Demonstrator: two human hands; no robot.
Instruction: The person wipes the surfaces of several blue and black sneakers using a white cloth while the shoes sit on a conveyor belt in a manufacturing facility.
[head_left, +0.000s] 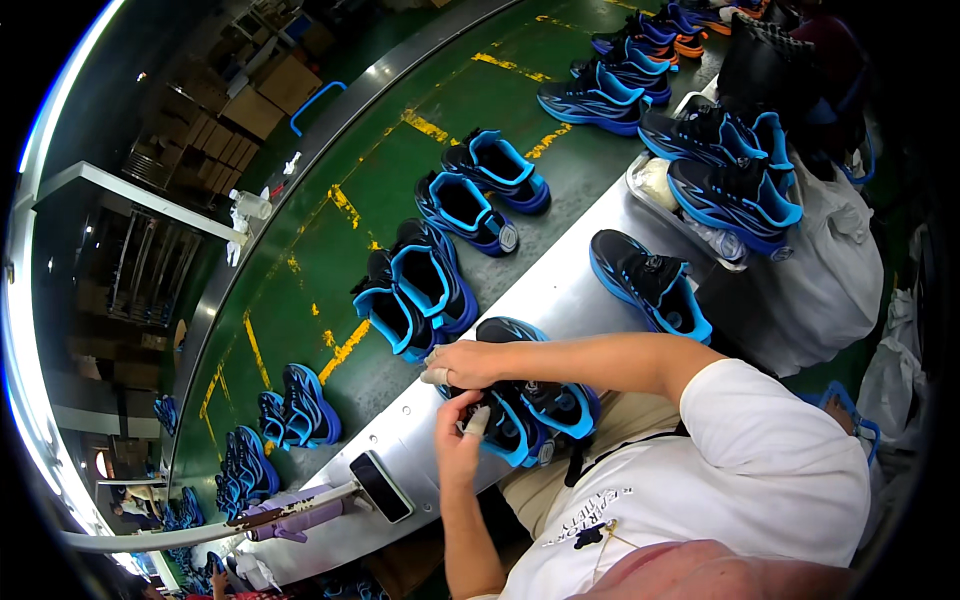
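Observation:
Two black sneakers with bright blue linings lie side by side on the metal ledge in front of me. My left hand [459,437] is closed at the front upper of the nearer sneaker [505,428], thumb and fingertips pressed together on it. Just above, my right hand [466,365] curls over that sneaker's toe with its fingers bent; what they grip is hidden. Pale coverings wrap some fingertips on both hands. My right forearm crosses over the second sneaker [563,408] and hides its middle.
Pairs of matching sneakers [432,275] stand on the green conveyor [300,345] with yellow marks. A single sneaker [652,283] rests on the ledge [560,275] to the right. Further right, two sneakers [735,205] sit on a clear bin. A phone [381,487] stands near a metal bar [300,508].

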